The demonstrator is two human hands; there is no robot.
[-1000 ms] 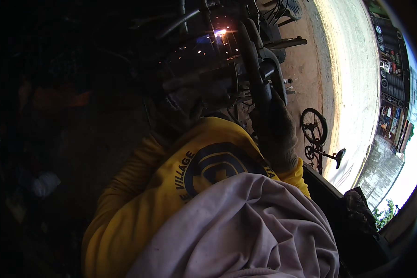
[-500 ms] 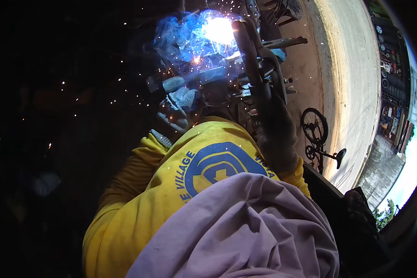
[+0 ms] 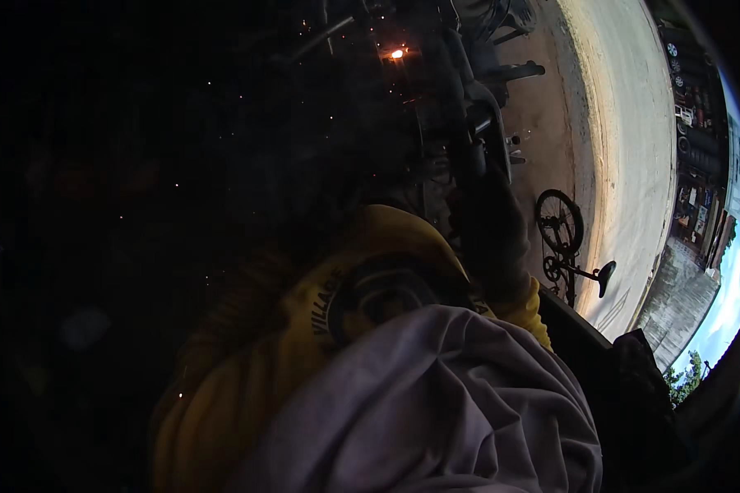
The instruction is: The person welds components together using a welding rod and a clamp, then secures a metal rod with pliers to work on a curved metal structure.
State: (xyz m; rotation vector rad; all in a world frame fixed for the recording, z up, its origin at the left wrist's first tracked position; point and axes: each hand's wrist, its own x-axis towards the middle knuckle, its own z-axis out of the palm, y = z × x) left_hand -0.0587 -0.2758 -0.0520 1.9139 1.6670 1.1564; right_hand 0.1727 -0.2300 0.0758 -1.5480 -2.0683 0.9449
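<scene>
A small orange-hot spot [image 3: 397, 54] glows on the dark workpiece at the top, with a few sparks about it. My right hand [image 3: 489, 226], in a dark glove, reaches up from a yellow cuff. It appears closed round a dark welding torch [image 3: 469, 156], whose far end is hard to make out near dark metal tubing [image 3: 487, 115]. My left hand is lost in the darkness left of my body, so its fingers do not show. Only its dim yellow sleeve [image 3: 230, 329] can be traced.
A bicycle [image 3: 561, 238] stands to the right, beside a pale paved road [image 3: 633, 148]. Across the road are dark racks [image 3: 691, 148] and a grey wall [image 3: 678, 279]. A mauve cloth [image 3: 444, 403] hangs over my yellow shirt [image 3: 386, 226]. The left side is black.
The bright blue-white arc and its lit smoke have gone, leaving a small orange glow. The scene has darkened, swallowing my left glove. The torch's tip no longer shows beside the glow.
</scene>
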